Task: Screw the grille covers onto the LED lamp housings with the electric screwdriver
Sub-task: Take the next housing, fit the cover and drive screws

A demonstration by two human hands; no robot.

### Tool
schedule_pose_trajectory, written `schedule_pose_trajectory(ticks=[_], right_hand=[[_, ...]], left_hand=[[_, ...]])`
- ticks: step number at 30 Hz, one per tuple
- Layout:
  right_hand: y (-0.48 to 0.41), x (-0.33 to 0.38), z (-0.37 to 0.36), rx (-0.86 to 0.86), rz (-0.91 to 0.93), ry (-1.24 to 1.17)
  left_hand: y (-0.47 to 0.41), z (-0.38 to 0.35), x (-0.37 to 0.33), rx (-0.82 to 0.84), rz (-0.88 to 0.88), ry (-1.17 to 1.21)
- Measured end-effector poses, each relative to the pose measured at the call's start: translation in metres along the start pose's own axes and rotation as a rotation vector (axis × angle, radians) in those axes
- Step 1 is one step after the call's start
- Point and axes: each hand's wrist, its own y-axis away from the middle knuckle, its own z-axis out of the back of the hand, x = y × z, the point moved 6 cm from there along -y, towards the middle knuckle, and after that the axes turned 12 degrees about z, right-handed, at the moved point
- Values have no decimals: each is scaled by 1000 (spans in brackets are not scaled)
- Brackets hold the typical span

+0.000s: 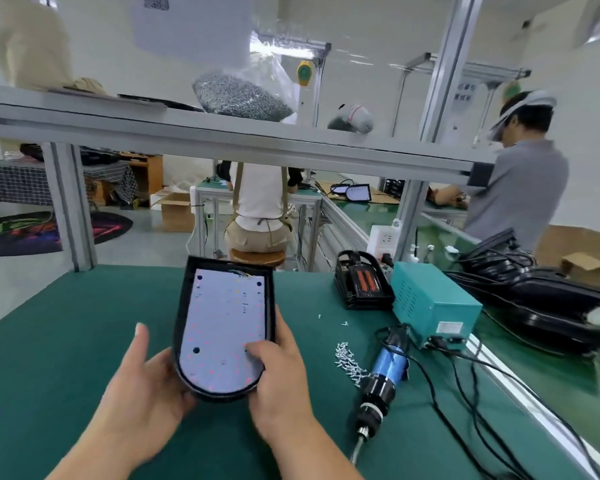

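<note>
The LED lamp housing (270, 296) is held over the middle of the surface (66, 341), close to its near edge. Its open face is turned up and its white LED board (222, 317) is exposed; no grille cover is seen on it. Whether its far end rests on the surface cannot be told. The left grip (146, 386) is closed round the rounded near end from below, with the thumb standing free. The right grip (278, 375) is clamped on the right rim, with the thumb pressed onto the board. The electric screwdriver (381, 375) lies untouched toward the right edge, with loose screws (349, 362) just beside it and a teal power box (430, 306) behind it.

The fitting of a cover is judged to be not yet begun. The board could be smudged, or an LED damaged, by the thumb pressed on it. If one grip is released to fetch the tool, the tilted housing could slip from the other. The screws could be scattered as the tool is lifted past them. A cover seated askew could lead to a screw being cross-threaded.
</note>
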Motion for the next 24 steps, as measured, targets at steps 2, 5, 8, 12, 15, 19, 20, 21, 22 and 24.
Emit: schedule_pose_trajectory(ticks=[2, 5, 8, 12, 15, 19, 20, 21, 22, 24], right_hand=[[2, -7, -3, 115, -27, 104], [6, -14, -5, 283, -20, 269], [6, -11, -5, 317, 4, 411], [-25, 18, 9, 154, 137, 753], [-68, 38, 27, -6, 48, 834], [-117, 56, 59, -98, -26, 1244], [-126, 58, 68, -109, -42, 1356], [-134, 59, 77, -103, -70, 1449], [-141, 60, 85, -93, -103, 1527], [-156, 61, 98, -74, -135, 1665]], left_hand=[[-6, 0, 2, 93, 84, 46], [-12, 0, -5, 134, -1, 87], [-18, 1, -9, 168, -6, 134], [-23, 2, -2, 121, 82, 95], [-23, -9, 10, 163, 185, -13], [-18, -12, 12, 128, 220, -50], [-17, -11, 11, 105, 204, -67], [-15, -10, 9, 88, 174, -99], [-15, -9, 9, 90, 155, -136], [-13, -11, 7, 87, 130, -195]])
